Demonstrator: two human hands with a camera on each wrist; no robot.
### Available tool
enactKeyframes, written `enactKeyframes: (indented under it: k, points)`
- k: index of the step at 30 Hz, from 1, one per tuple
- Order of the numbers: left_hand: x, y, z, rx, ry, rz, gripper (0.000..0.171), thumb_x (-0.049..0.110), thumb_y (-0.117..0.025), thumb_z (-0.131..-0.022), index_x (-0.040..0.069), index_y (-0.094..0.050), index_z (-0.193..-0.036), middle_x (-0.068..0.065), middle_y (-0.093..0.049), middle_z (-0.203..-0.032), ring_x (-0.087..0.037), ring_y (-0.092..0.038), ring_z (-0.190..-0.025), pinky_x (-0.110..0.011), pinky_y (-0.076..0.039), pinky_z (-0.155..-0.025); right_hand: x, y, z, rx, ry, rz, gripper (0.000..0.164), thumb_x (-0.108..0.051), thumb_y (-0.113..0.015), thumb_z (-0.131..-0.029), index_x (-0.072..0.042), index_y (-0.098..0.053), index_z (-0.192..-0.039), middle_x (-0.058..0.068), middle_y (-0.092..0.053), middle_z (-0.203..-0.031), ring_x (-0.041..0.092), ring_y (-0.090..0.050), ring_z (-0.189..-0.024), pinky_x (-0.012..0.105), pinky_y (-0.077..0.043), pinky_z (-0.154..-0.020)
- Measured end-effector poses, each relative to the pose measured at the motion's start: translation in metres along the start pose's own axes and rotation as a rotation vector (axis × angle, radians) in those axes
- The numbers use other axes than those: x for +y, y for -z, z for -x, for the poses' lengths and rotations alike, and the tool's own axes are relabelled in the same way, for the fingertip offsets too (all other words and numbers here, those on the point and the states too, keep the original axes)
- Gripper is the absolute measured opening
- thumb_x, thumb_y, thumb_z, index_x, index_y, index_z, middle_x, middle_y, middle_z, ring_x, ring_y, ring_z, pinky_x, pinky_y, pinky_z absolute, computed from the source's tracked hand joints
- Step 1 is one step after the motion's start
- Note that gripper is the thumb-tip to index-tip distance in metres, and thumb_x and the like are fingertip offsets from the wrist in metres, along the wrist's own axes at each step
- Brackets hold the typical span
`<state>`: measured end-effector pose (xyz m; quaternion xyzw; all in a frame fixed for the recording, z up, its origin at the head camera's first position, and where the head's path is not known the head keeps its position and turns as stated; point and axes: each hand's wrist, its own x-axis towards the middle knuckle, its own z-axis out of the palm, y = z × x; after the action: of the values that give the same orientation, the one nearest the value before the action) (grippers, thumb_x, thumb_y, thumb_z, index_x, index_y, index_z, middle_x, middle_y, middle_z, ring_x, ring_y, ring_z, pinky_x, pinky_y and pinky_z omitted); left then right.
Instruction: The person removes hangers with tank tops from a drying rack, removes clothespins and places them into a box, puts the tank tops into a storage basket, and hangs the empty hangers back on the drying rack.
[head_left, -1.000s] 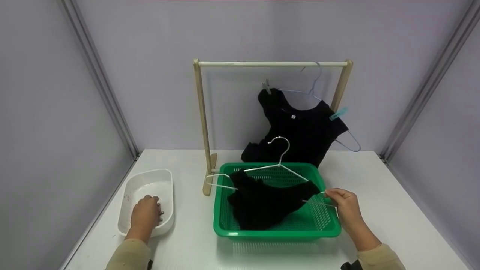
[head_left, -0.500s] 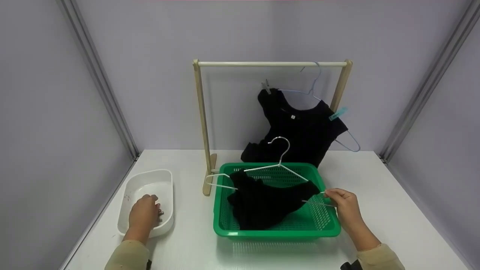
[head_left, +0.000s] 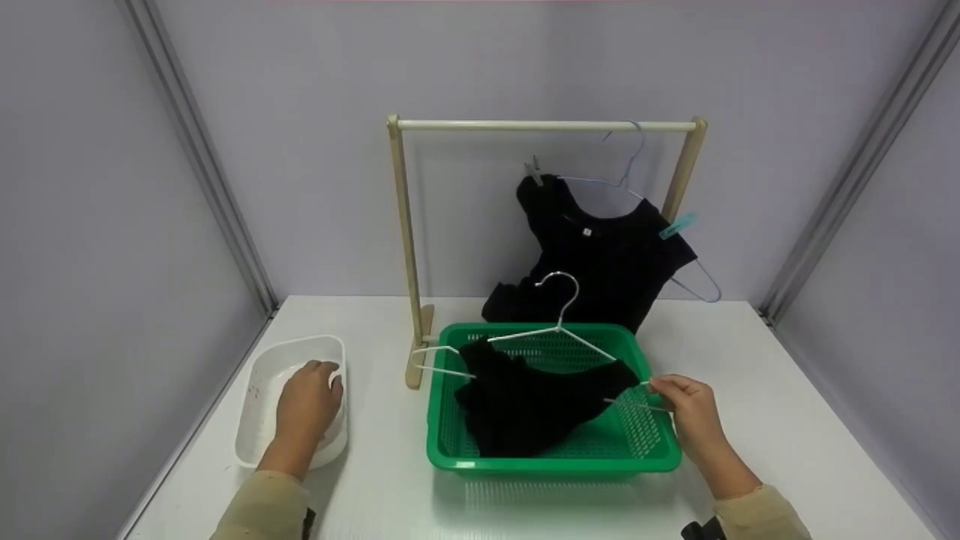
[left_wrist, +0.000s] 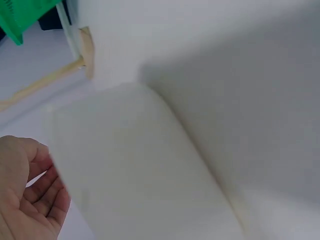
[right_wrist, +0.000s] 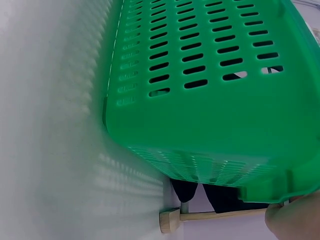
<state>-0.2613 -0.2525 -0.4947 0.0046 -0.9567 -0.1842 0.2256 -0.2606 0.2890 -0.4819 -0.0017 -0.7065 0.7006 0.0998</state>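
Note:
My left hand is over the white plastic tub, near its right wall. In the left wrist view the left hand's fingers are bent, and the tub's wall hides their tips, so whether they hold anything is not visible. At the green basket's right rim my right hand pinches one end of a white wire hanger. A black garment hangs on that hanger, bunched in the green basket. In the right wrist view the basket's wall covers most of the work.
Behind the basket stands a wooden rack with a pale bar. From it hangs a black sleeveless top on a bluish hanger, with a grey clothespin and a teal clothespin at its shoulders. Walls enclose the white table.
My left hand has shifted right and slightly away inside the tub, and the small dark items seen beside its fingers are now out of sight. The right hand and hanger have stayed put.

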Motion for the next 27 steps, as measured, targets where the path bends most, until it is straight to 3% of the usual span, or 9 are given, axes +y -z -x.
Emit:
enactKeyframes:
  k: [10, 19, 27]
  points:
    - [0.043, 0.012, -0.016, 0.154, -0.053, 0.113, 0.021, 0.007, -0.066, -0.093, -0.004, -0.070, -0.111, -0.021, -0.068, -0.108, -0.039, -0.066, -0.102, -0.049, -0.053, -0.090, -0.002, 0.000, 0.000, -0.006, 0.014, 0.007, 0.024, -0.005, -0.063, -0.098, 0.017, -0.068, -0.088, 0.003, -0.068, -0.078, 0.013, -0.063, -0.080, 0.027, -0.055, -0.073]
    - [0.081, 0.028, -0.017, 0.192, -0.095, 0.124, 0.022, 0.011, -0.067, -0.094, 0.000, -0.070, -0.113, -0.016, -0.068, -0.109, -0.035, -0.065, -0.102, -0.047, -0.053, -0.090, -0.002, -0.001, 0.001, -0.005, 0.014, 0.018, 0.021, -0.005, -0.063, -0.098, 0.009, -0.072, -0.085, 0.005, -0.069, -0.079, 0.013, -0.064, -0.080, 0.027, -0.056, -0.072]
    - [0.106, 0.036, -0.012, 0.230, -0.176, 0.140, 0.021, 0.012, -0.067, -0.095, 0.004, -0.070, -0.114, -0.013, -0.068, -0.110, -0.031, -0.065, -0.102, -0.045, -0.054, -0.090, 0.000, -0.001, 0.002, 0.008, -0.003, 0.033, 0.023, -0.006, -0.063, -0.098, 0.014, -0.069, -0.089, 0.005, -0.069, -0.080, 0.012, -0.062, -0.081, 0.028, -0.055, -0.074]
